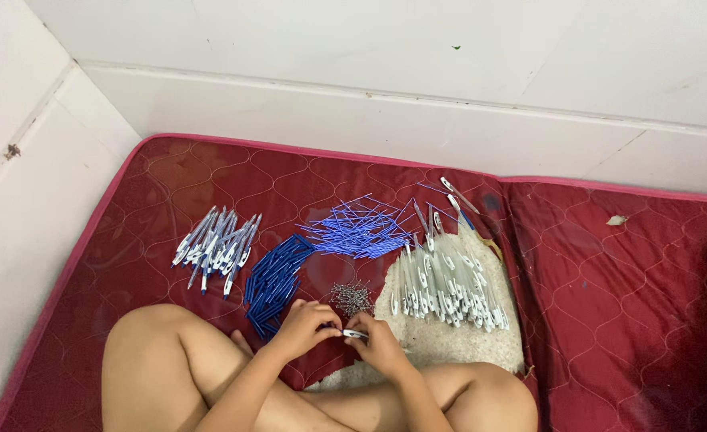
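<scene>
- The person's bare knees are filling the bottom of the frame, legs crossed on a red quilted mattress [609,320].
- Just above the knees, in the lower centre, the left hand [304,326] and the right hand [379,342] are meeting over a small white pen part [354,334]; the fingers of both hands are closing on it, each pinching one end.
- Just above the hands a small heap of metal springs [352,298] is lying on the mattress.
- To the left of that heap, a pile of dark blue barrels [273,282] is lying close to the left hand.
- To the right, white pen bodies [448,290] are resting in a broad heap on a pale fluffy mat [433,340].
- Further up, in the middle of the frame, thin blue refills [361,228] are sprawling in a loose fan.
- At the left of the frame, a bundle of assembled-looking blue-and-white pens [216,246] is lying apart from the loose parts.
- Judging by the piles, only a lesser share seems to be finished: the part heaps are looking far larger than that bundle.
</scene>
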